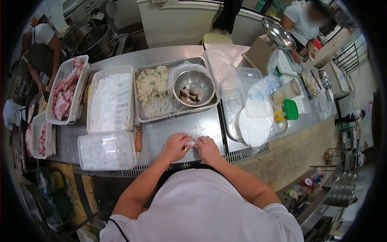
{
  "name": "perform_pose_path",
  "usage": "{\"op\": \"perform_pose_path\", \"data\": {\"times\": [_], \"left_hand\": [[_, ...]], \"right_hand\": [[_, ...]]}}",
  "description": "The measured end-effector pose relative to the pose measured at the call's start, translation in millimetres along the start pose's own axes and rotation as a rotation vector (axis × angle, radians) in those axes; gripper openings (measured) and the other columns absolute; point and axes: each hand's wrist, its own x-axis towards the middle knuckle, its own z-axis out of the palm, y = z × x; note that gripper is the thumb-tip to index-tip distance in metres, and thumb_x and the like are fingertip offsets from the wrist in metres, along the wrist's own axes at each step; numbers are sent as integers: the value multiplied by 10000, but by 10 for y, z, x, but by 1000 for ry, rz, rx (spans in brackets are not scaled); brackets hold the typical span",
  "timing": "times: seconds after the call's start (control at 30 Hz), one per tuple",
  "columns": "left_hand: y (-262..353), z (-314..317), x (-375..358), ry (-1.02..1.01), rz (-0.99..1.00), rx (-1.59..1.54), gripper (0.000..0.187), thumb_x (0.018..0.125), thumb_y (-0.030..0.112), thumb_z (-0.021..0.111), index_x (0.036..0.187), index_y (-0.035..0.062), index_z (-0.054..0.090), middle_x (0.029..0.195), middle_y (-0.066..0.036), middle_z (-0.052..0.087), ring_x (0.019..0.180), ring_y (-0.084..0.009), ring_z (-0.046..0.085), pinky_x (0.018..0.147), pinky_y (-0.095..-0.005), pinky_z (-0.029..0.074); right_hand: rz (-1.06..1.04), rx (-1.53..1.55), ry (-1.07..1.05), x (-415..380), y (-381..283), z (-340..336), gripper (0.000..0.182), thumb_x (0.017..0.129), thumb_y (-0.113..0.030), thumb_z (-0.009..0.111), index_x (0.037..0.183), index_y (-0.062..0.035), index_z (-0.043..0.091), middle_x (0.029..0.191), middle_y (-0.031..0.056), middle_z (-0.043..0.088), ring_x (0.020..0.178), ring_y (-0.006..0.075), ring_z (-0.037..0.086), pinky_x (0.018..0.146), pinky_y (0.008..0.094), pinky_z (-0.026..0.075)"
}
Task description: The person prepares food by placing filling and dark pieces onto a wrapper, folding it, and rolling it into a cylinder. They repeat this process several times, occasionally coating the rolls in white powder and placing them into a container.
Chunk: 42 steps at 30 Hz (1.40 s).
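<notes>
Close together over the steel table, my left hand (175, 147) and my right hand (209, 149) pinch a small whitish dumpling (192, 142) between their fingertips. My fingers cover much of it. A small dark, shiny end shows under the left fingers. Beyond my hands lies a metal tray (177, 115) with a mound of pale filling (152, 86) flecked with green. In the same tray, a steel bowl (204, 90) has dark reddish bits and some liquid in its bottom. Left of my hands is a wooden handle (138, 139), beside the containers.
An open plastic container (131, 103) has white, powdery pieces in it; a lidded one (107, 151) is nearer me. Raw meat (66, 94) fills a white basket at left. White plates (254, 129) and a green-lidded tub (290, 109) stand right. Other people (42, 48) work around.
</notes>
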Motion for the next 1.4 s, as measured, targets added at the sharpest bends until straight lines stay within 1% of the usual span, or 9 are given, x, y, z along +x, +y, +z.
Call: {"op": "perform_pose_path", "data": {"times": [0.3, 0.4, 0.6, 0.73, 0.83, 0.93, 1.03, 1.13, 1.4], "left_hand": [[-17, 22, -71, -23, 61, 65, 470, 880, 196, 835, 1337, 140, 738, 1205, -56, 719, 1110, -303, 660, 959, -453, 500], [-33, 21, -73, -28, 54, 65, 472, 881, 214, 835, 1338, 148, 737, 1213, -51, 720, 1118, -299, 660, 956, -451, 500], [-59, 61, -124, -24, 44, 104, 464, 896, 261, 819, 1340, 165, 727, 1223, -48, 721, 1160, -293, 651, 1009, -472, 504], [-106, 89, -143, -38, 27, 53, 473, 895, 265, 816, 1349, 176, 717, 1253, -57, 712, 1191, -312, 645, 1058, -496, 503], [-126, 109, -163, -71, 3, 15, 473, 885, 255, 821, 1339, 177, 716, 1286, -76, 697, 1225, -338, 639, 1073, -518, 505], [-135, 99, -161, -20, 34, -8, 449, 868, 241, 831, 1295, 162, 718, 1301, -101, 685, 1256, -361, 630, 1084, -536, 506], [-144, 104, -145, 9, 58, -5, 413, 849, 217, 835, 1235, 136, 713, 1298, -117, 682, 1272, -368, 624, 1090, -542, 509], [-156, 94, -170, -17, 43, 28, 402, 895, 231, 797, 1273, 144, 693, 1346, -92, 666, 1302, -330, 609, 1098, -500, 502], [-112, 9, -137, -135, 4, 51, 436, 911, 241, 775, 1328, 153, 685, 1435, -86, 628, 1351, -326, 572, 1134, -496, 477]], "right_hand": [[276, 257, -156, 437, 45, -439, 498, 927, -130, 748, 1387, 29, 645, 1133, 227, 699, 1093, 427, 690, 957, 506, 573], [342, 325, -200, 842, 12, -613, 715, 931, -189, 778, 1573, 15, 540, 1029, 185, 767, 884, 403, 741, 846, 464, 595], [274, 312, -380, 1590, -433, -568, 836, 910, -284, 786, 1617, 29, 468, 967, 207, 804, 923, 399, 780, 838, 470, 606], [143, 101, -470, 2005, -591, -187, 693, 887, -299, 768, 1420, 111, 599, 959, 306, 772, 975, 481, 764, 879, 539, 606], [122, 47, -812, 2317, -734, -97, 518, 874, -280, 759, 1200, 119, 701, 999, 348, 761, 992, 497, 760, 892, 531, 608], [2, 98, -695, 2335, -885, 153, 431, 863, -259, 750, 1073, 117, 735, 1023, 371, 754, 997, 497, 760, 889, 519, 614], [67, 218, -794, 2417, -1078, 202, 508, 871, -223, 753, 1188, 155, 631, 778, 273, 744, 669, 391, 763, 624, 486, 618], [124, 359, -797, 2441, -1195, 315, 568, 911, -163, 726, 1360, 147, 566, 754, 232, 732, 542, 293, 707, 486, 424, 563], [565, 1323, -888, 2314, -1000, 314, 750, 1004, -73, 623, 1707, -52, 365, 915, 113, 746, 657, 201, 716, 551, 338, 594]]}}
